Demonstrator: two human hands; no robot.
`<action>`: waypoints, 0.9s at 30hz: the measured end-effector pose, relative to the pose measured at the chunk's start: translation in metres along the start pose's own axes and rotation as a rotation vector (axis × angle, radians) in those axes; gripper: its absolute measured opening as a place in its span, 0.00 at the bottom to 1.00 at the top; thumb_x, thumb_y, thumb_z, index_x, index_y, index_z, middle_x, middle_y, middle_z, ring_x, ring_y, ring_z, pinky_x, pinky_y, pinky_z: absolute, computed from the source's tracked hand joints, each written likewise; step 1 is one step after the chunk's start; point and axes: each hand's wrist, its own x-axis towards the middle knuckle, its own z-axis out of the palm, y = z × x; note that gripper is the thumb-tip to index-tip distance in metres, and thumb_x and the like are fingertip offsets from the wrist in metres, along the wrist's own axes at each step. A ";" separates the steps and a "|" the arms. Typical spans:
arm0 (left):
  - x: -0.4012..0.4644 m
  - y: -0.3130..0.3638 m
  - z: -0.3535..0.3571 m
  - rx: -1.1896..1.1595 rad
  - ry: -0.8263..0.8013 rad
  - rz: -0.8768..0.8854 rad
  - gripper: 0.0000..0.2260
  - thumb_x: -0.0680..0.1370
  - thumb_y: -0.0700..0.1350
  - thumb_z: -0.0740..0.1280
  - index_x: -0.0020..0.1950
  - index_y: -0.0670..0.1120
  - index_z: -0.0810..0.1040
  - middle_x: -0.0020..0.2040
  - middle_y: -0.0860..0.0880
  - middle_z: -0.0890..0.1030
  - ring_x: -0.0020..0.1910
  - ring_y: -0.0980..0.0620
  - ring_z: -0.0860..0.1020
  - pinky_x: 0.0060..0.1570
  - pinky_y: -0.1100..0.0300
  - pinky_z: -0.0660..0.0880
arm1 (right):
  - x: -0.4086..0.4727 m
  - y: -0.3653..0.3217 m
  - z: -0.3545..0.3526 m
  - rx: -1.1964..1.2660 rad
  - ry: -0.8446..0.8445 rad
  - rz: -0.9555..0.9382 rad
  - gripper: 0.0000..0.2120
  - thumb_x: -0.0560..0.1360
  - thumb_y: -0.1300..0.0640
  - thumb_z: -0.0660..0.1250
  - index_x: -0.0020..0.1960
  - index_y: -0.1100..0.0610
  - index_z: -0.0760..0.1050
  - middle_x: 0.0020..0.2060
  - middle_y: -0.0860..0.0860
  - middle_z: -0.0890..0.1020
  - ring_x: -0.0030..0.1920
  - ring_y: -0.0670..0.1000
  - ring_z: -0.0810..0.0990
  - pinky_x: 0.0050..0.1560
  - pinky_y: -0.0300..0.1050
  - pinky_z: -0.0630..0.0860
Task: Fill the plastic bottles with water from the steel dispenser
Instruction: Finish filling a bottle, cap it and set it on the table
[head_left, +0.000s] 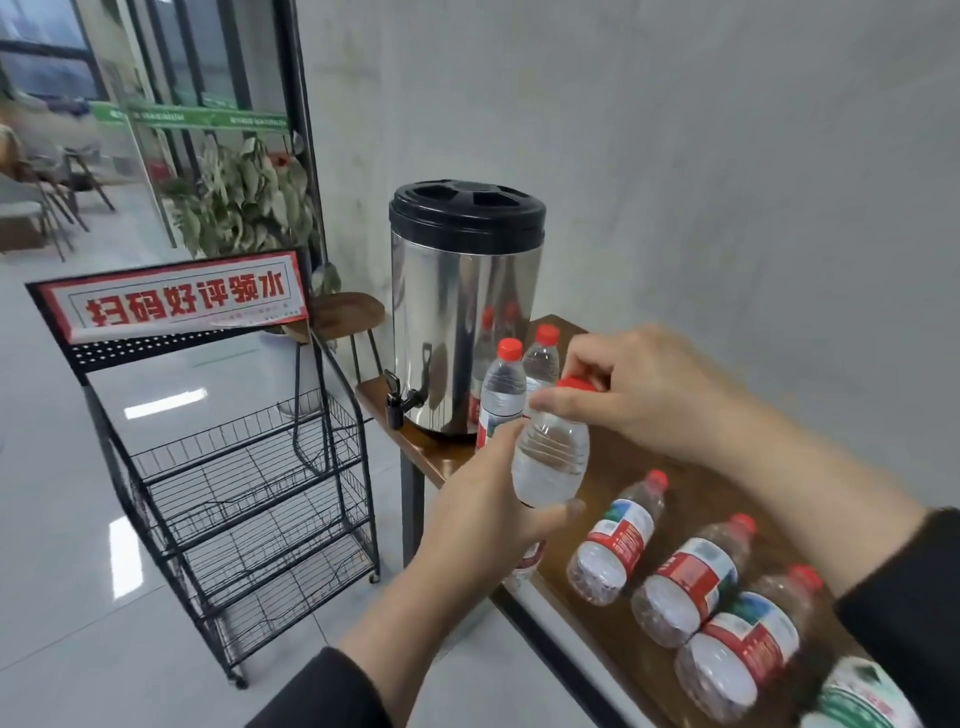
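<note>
Over the table edge (415, 457), near the steel dispenser (464, 312), the left hand (483, 514) grips the bottle (551, 457) while the right hand (639, 389) pinches its red cap (577, 383); I'd hold the body steady, twisting only the cap.

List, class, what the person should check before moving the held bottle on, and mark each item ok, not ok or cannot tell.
1. Left hand grips the held bottle round its body: ok.
2. Right hand fingers pinch the red cap: ok.
3. Cap tight or loose: cannot tell.
4. Held bottle's fill level: cannot tell.
5. Steel dispenser tap clear of bottles in front: ok.
6. Two upright bottles stand capped beside the dispenser: ok.
</note>
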 end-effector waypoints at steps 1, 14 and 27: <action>0.005 -0.001 0.001 -0.013 -0.030 -0.003 0.35 0.72 0.57 0.78 0.74 0.58 0.66 0.67 0.60 0.77 0.64 0.58 0.77 0.61 0.64 0.77 | 0.003 0.004 -0.003 0.015 -0.045 -0.024 0.22 0.70 0.28 0.59 0.43 0.46 0.76 0.35 0.42 0.78 0.36 0.43 0.76 0.35 0.37 0.65; 0.078 -0.019 0.060 0.004 0.018 -0.120 0.37 0.71 0.61 0.77 0.75 0.57 0.65 0.66 0.58 0.80 0.62 0.55 0.80 0.59 0.57 0.81 | 0.050 0.082 0.013 0.024 -0.100 -0.013 0.17 0.75 0.34 0.65 0.46 0.48 0.76 0.36 0.44 0.78 0.36 0.46 0.76 0.35 0.40 0.68; 0.151 -0.046 0.128 0.046 0.015 -0.253 0.36 0.75 0.56 0.77 0.76 0.53 0.61 0.69 0.52 0.78 0.65 0.50 0.79 0.61 0.57 0.77 | 0.089 0.163 0.063 -0.001 -0.139 0.113 0.15 0.76 0.36 0.67 0.52 0.47 0.75 0.41 0.45 0.79 0.42 0.49 0.78 0.44 0.50 0.78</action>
